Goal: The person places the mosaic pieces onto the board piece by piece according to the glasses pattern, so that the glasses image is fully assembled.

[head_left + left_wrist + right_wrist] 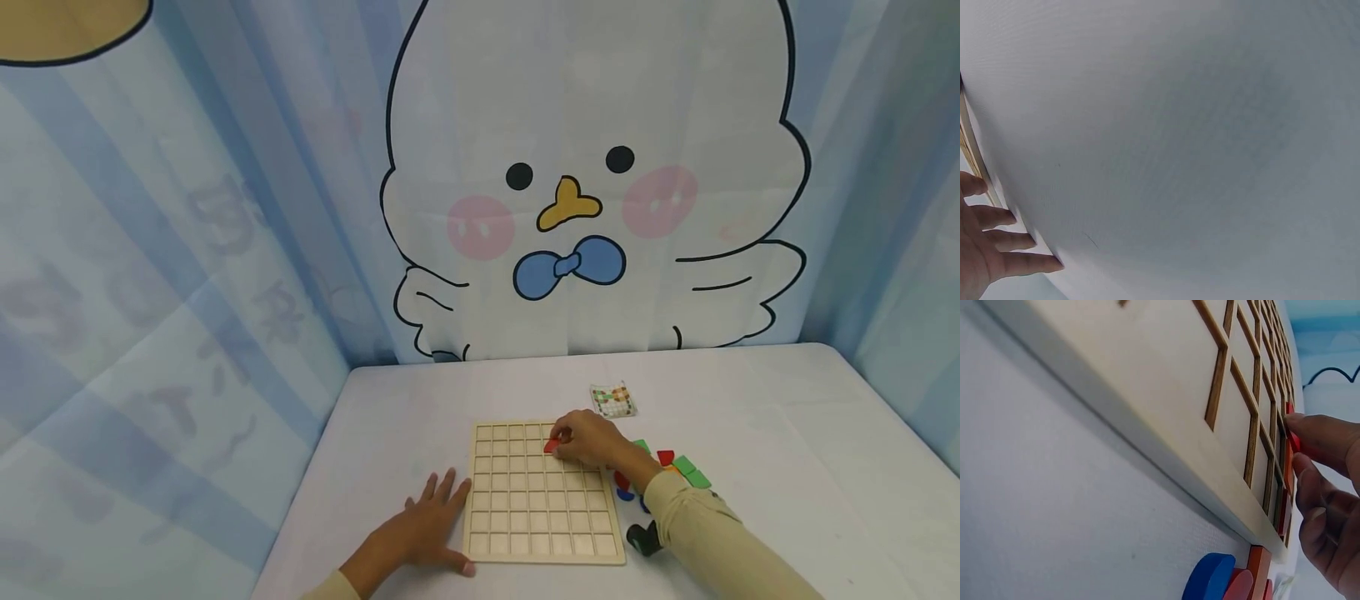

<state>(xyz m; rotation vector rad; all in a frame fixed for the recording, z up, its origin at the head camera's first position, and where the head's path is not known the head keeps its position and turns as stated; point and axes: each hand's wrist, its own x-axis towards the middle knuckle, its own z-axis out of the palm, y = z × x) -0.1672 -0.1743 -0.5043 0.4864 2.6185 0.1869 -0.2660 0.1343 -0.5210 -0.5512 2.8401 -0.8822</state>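
A square wooden grid board [528,500] lies flat on the table, divided into many small cells. Over its far right part my right hand [588,437] pinches a small red piece [551,446] between thumb and finger. In the right wrist view the red piece [1294,440] stands at the grid's far cells, where other red and orange pieces [1288,465] lie in the cells. My left hand [427,525] is spread beside the board's left edge, fingertips right at the rim. The left wrist view shows those fingers [1013,240] extended near the board's side.
Right of the board lie several loose flat pieces: green [684,465], red [665,457] and blue [625,495]. A small patterned card [612,400] lies behind the board. A dark object [642,539] sits near the right forearm. A printed curtain [480,317] closes off the back.
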